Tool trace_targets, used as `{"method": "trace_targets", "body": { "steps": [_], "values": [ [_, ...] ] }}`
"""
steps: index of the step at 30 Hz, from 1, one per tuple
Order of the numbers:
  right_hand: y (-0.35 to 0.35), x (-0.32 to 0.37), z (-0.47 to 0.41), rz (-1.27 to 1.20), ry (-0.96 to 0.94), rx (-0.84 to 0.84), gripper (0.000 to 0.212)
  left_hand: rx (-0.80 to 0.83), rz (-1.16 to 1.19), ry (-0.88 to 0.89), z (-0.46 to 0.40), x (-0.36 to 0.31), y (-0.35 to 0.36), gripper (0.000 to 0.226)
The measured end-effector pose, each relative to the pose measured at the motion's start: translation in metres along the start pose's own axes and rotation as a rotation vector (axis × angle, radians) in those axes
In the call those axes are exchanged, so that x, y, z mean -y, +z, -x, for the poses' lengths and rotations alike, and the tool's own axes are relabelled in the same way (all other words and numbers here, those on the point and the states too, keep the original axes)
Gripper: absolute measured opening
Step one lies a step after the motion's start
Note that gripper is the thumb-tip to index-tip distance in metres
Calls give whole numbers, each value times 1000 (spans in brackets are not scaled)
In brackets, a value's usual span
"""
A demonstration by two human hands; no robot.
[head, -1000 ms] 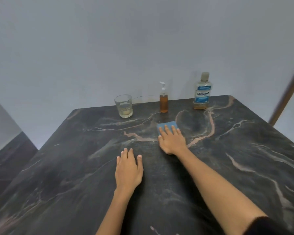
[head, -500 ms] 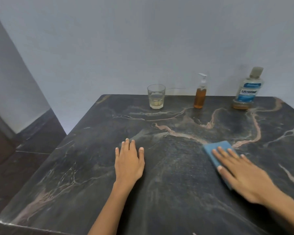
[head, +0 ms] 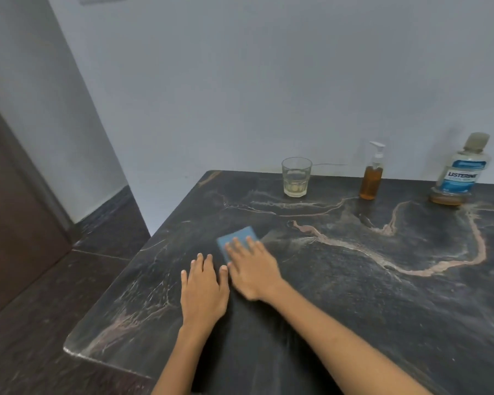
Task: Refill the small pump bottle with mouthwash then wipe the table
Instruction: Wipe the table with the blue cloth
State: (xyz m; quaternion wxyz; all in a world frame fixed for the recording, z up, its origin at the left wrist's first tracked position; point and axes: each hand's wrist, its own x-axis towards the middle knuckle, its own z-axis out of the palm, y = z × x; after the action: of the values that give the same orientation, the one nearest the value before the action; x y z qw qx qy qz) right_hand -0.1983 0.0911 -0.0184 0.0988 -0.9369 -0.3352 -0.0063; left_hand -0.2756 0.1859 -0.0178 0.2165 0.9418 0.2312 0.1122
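1. Dark marble table [head: 354,309] with pale veins stands against a plain grey wall [head: 268,81].
2. Nearest, the left hand [head: 204,289] lies flat on the stone, fingers straight, holding nothing.
3. Just right of it, the right hand [head: 251,269] presses a blue sponge [head: 237,236] flat with straight fingers.
4. Along the far edge, left to right, stand a glass [head: 296,178], the small pump bottle [head: 372,175] of amber liquid, and the mouthwash bottle [head: 461,172], all upright and well apart.
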Motion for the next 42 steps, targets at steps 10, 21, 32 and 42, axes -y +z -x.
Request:
{"method": "trace_targets", "body": {
  "steps": [10, 21, 32, 42],
  "values": [
    [-31, -72, 113, 62, -123, 40, 52, -79, -25, -101, 25, 19, -20, 54],
    [-11, -33, -71, 14, 26, 139, 52, -82, -71, -187, -16, 25, -14, 54],
    [-10, -59, -25, -65, -702, 153, 51, -174, -72, -316, -39, 69, -16, 57],
    [22, 52, -182, 137, -532, 95, 51, -240, 20, -332, -43, 62, -23, 60]
  ]
}}
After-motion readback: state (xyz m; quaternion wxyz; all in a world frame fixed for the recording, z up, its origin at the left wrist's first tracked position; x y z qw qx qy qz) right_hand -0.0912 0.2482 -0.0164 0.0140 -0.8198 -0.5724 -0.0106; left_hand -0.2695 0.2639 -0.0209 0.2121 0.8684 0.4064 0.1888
